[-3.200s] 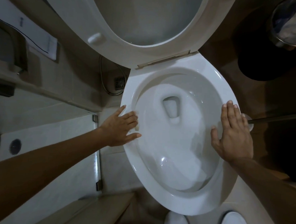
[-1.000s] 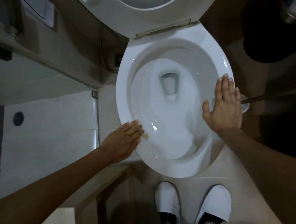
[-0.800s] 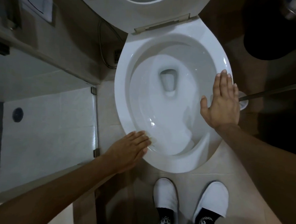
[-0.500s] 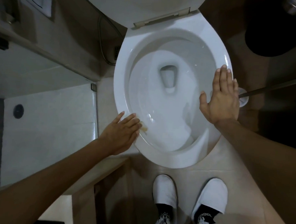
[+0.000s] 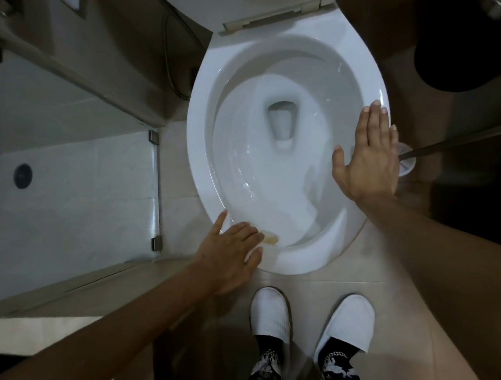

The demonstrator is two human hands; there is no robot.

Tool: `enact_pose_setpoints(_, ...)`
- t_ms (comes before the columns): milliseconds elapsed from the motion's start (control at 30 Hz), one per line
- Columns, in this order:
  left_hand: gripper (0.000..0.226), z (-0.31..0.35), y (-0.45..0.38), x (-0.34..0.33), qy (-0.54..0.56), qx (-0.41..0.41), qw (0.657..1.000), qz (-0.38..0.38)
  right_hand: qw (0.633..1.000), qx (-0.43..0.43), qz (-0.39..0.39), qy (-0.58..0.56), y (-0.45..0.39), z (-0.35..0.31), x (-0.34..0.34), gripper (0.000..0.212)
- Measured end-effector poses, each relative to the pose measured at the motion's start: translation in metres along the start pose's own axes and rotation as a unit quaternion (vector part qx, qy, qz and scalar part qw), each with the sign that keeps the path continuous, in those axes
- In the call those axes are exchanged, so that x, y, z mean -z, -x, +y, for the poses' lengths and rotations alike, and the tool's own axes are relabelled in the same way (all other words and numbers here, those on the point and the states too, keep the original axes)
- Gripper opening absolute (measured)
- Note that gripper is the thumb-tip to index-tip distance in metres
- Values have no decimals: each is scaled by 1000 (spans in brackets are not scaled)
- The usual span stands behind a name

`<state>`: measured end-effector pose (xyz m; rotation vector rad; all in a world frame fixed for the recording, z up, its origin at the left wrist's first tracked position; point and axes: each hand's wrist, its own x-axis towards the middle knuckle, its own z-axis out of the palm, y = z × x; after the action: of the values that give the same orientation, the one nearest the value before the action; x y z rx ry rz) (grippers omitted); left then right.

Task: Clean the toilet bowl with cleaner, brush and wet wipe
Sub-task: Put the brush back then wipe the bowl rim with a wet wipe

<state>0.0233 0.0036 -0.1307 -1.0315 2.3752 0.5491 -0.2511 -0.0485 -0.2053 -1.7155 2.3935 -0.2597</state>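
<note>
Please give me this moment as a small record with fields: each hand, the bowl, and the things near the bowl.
left hand: flat on the front-left rim, a yellowish patch at its fingertips
right hand: flat on the right rim, fingers straight
toilet bowl: seat and lid raised, inside wet
brush handle: right of the bowl, behind the right hand
slippers: white, on the floor in front of the bowl

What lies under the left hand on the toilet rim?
The left hand presses flat on the toilet rim; a yellowish-stained wipe peeks past its fingertips. The rest is covered.
</note>
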Motion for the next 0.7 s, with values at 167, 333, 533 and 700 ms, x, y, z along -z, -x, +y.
enact_pose_setpoints(167,81,16,2,-3,39,44,998,-37,1000,1,-5,10,0,0,1,76)
enact_pose_setpoints(333,82,57,4,-10,173,17,983,-53,1000,1,-6,11,0,0,1,76)
enact_pose_setpoints(533,70,42,12,-23,117,26,993,-22,1000,-1,-7,14,0,0,0,76)
enact_pose_setpoints(700,63,41,25,-46,106,-6,994,21,1000,-1,-7,15,0,0,0,76)
